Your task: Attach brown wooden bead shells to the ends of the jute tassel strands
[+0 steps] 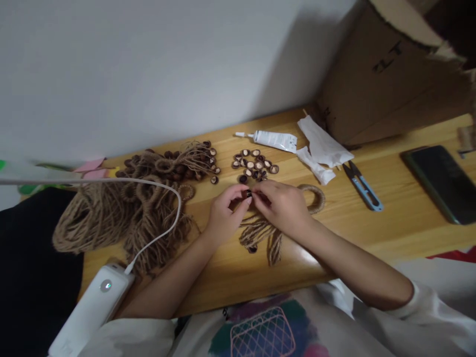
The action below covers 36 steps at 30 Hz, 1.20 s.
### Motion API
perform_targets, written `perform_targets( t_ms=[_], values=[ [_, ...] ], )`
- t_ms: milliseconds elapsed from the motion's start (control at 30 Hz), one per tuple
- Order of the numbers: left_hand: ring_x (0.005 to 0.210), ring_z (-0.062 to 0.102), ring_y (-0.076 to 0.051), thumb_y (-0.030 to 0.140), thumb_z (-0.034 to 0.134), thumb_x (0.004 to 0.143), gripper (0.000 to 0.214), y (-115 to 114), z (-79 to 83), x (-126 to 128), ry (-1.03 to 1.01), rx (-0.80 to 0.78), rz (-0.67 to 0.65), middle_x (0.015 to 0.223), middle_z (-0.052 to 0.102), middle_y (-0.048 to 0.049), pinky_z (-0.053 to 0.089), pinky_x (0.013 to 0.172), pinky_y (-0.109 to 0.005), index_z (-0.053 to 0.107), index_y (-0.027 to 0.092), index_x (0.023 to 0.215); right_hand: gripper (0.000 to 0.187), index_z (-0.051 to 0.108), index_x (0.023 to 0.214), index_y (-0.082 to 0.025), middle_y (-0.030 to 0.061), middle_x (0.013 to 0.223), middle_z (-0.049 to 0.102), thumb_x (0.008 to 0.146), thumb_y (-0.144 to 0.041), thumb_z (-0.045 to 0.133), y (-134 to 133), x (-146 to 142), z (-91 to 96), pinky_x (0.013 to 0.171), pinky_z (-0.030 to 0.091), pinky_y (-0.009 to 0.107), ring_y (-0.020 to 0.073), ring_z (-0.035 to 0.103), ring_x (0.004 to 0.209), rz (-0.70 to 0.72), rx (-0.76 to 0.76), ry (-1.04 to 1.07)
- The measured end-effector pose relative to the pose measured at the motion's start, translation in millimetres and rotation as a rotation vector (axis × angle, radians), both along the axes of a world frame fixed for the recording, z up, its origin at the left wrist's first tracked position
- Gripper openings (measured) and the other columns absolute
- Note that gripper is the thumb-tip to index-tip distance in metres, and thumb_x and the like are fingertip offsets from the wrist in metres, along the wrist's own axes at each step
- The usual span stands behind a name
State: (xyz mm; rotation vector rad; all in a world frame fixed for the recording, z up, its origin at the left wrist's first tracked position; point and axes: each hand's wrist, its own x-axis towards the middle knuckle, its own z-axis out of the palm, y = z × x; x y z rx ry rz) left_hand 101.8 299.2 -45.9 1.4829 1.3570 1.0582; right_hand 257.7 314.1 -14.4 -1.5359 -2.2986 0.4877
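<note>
we have our left grip pinched on a dark nutshell piece between thumb and finger, our right grip bunched beside it with its hold hidden, and judge the piece light, stiff, slippery, perhaps brittle, best held by its rim.

glossy yellow-brown wood-grain table. nearer than the grip: strands of tan twisted cord. just right of it: thick tan cord loop. just beyond: cluster of small round dark-brown pieces with pale centres. farther beyond: white squeeze tube, crumpled white paper beside it. right: blue-handled, dark-bladed snips; well right, dark flat phone. left: big tan cord heap.
</note>
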Motion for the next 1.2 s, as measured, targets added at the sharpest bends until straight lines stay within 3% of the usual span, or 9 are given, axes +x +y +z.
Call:
perform_targets(
  t_ms=[633, 1200],
  values=[
    [0.076, 0.066, -0.012, 0.018, 0.059, 0.078, 0.021, -0.2, -5.5, -0.8, 0.002, 0.029, -0.007, 0.084, 0.071, -0.0027, 0.053, 0.074, -0.023, 0.063, 0.018, 0.099, 0.027, 0.068, 0.093, -0.018, 0.0048, 0.086, 0.071, 0.088, -0.03, 0.045, 0.3, -0.6, 1.8, 0.061, 0.036, 0.025, 0.0166, 0.063, 0.073, -0.025, -0.025, 0.03],
    [0.077, 0.067, -0.012, 0.017, 0.059, 0.078, 0.021, 0.3, -2.6, 0.2, -0.037, 0.007, -0.02, 0.085, 0.071, -0.0023, 0.053, 0.075, -0.022, 0.063, 0.018, 0.098, 0.021, 0.071, 0.088, -0.019, 0.0039, 0.085, 0.073, 0.087, -0.028, 0.052, 4.7, 0.2, 2.9, 0.065, 0.039, 0.024, 0.016, 0.065, 0.074, -0.05, -0.176, 0.11]
  ],
)
